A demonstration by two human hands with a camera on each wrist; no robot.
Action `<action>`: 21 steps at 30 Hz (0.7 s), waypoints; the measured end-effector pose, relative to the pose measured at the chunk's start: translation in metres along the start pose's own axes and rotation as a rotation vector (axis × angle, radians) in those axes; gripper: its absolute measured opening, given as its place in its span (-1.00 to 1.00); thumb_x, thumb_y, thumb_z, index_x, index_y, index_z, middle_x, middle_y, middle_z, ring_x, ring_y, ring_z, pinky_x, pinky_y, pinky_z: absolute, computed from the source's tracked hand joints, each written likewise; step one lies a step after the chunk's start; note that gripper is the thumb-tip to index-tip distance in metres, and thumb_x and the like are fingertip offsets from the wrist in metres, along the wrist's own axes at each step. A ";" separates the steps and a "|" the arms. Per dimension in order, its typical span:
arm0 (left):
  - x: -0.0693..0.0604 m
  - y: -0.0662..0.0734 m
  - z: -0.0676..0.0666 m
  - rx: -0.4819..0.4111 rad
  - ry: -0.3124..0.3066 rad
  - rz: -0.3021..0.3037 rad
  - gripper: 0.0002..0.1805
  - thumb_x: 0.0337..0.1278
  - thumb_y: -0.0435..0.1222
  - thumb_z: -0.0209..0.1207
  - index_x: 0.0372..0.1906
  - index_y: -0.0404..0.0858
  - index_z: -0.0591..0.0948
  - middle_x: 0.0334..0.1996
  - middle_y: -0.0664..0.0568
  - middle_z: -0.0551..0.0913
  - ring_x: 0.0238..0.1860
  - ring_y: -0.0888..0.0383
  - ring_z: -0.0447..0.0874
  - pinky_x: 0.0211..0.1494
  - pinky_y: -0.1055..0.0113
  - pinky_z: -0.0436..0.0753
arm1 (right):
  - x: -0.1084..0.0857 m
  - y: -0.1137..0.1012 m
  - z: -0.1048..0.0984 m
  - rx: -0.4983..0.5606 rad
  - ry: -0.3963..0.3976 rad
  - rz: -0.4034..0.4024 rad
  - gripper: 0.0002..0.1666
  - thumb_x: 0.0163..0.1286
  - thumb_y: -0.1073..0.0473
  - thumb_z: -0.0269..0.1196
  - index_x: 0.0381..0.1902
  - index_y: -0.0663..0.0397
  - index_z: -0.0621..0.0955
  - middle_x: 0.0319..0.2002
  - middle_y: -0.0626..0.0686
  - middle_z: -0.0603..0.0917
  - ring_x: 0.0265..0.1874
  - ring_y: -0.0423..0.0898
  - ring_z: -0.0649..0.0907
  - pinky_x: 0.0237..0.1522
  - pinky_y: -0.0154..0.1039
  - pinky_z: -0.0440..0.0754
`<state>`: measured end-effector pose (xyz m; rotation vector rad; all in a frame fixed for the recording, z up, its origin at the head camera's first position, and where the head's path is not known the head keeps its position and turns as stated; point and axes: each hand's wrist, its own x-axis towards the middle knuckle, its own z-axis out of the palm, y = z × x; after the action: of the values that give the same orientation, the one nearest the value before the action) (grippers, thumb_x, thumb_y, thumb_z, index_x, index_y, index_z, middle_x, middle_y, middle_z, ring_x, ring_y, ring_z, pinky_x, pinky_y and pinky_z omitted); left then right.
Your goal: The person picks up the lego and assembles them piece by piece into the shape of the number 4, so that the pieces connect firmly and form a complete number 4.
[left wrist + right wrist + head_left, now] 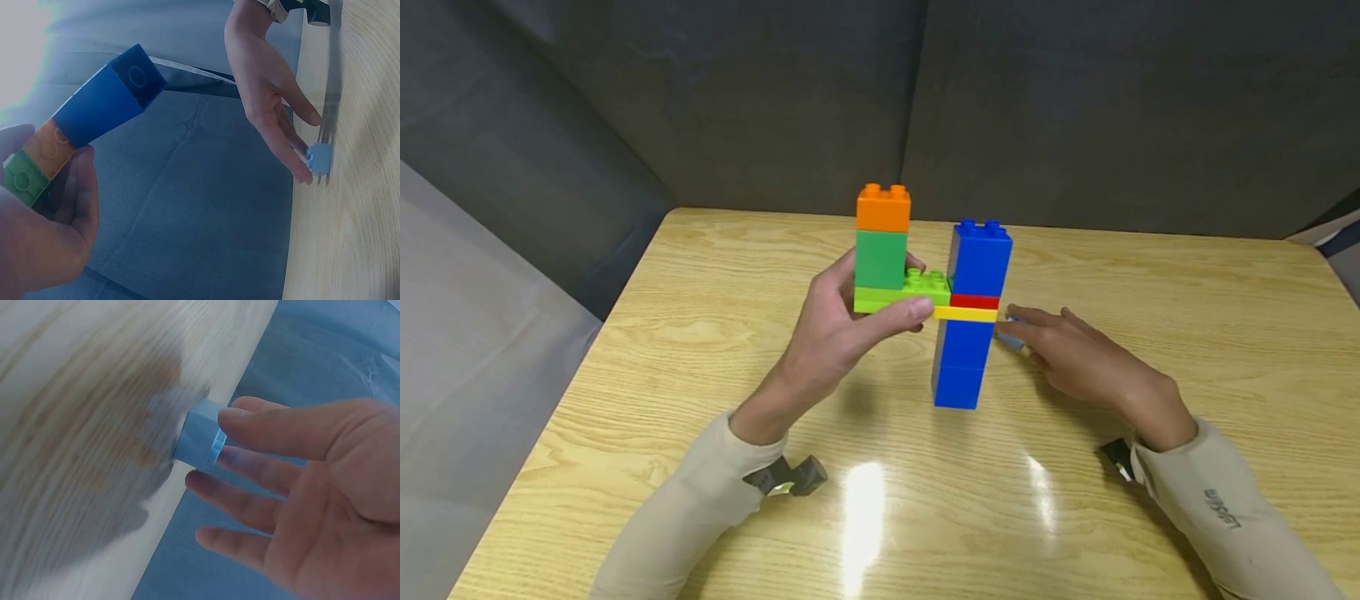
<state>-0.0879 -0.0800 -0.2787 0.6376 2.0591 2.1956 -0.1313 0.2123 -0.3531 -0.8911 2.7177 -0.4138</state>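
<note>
My left hand (827,333) holds a structure of toy building blocks above the table, thumb across its front at the lime-green block (880,300). On that block stand a green block (880,260) and an orange block (883,212). A thin yellow plate (966,314) joins them to a blue column (962,367), with a red strip (976,302) and another blue block (981,267) above. My right hand (1090,358) is by a small light-blue block (201,434) on the table, fingers spread and thumb beside it. In the left wrist view, a gap shows between thumb and block (320,159).
The wood-grain table (700,333) spreads under both hands, its far edge against dark grey cloth (775,108). Each wrist wears a small black camera (808,475). Bright light reflects off the near part of the tabletop.
</note>
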 end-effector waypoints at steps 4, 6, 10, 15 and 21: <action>0.000 0.000 0.000 0.005 -0.001 0.005 -0.60 0.27 -0.34 0.25 0.16 -0.37 0.51 -0.06 -0.21 0.66 -0.15 -0.14 0.71 0.00 0.03 0.77 | 0.000 0.001 0.001 -0.014 0.010 0.003 -0.32 0.35 0.60 0.24 0.41 0.17 0.53 0.39 0.44 0.45 0.31 0.42 0.51 0.22 0.43 0.46; 0.000 0.000 0.000 0.008 0.000 0.006 -0.60 0.27 -0.34 0.25 0.16 -0.37 0.51 -0.07 -0.21 0.66 -0.16 -0.16 0.71 0.00 0.04 0.77 | 0.000 0.002 0.002 -0.017 0.019 0.007 -0.33 0.35 0.60 0.25 0.39 0.18 0.54 0.35 0.42 0.48 0.27 0.40 0.55 0.17 0.35 0.56; 0.000 0.000 0.000 0.013 0.003 0.007 -0.61 0.27 -0.34 0.25 0.15 -0.37 0.52 -0.07 -0.21 0.66 -0.16 -0.16 0.71 0.00 0.04 0.77 | -0.001 0.004 0.004 -0.008 0.033 0.037 -0.38 0.29 0.60 0.31 0.29 0.21 0.61 0.21 0.37 0.56 0.13 0.32 0.64 0.07 0.27 0.67; 0.000 0.000 0.000 0.015 0.007 0.000 -0.60 0.28 -0.34 0.25 0.16 -0.37 0.52 -0.05 -0.20 0.66 -0.15 -0.13 0.71 0.01 0.04 0.77 | 0.000 0.007 0.006 0.001 0.031 0.060 -0.46 0.23 0.59 0.39 0.16 0.23 0.65 0.06 0.37 0.59 -0.08 0.24 0.67 -0.02 0.26 0.71; 0.000 0.000 0.000 0.017 0.009 -0.002 -0.59 0.27 -0.34 0.25 0.17 -0.37 0.51 -0.05 -0.21 0.66 -0.15 -0.13 0.72 0.01 0.04 0.77 | 0.001 0.004 0.004 0.002 0.085 0.077 -0.52 0.26 0.46 0.46 0.13 0.28 0.61 0.04 0.31 0.63 -0.12 0.18 0.67 -0.02 0.24 0.72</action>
<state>-0.0880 -0.0802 -0.2785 0.6277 2.0842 2.1856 -0.1334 0.2138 -0.3583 -0.7821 2.8174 -0.4482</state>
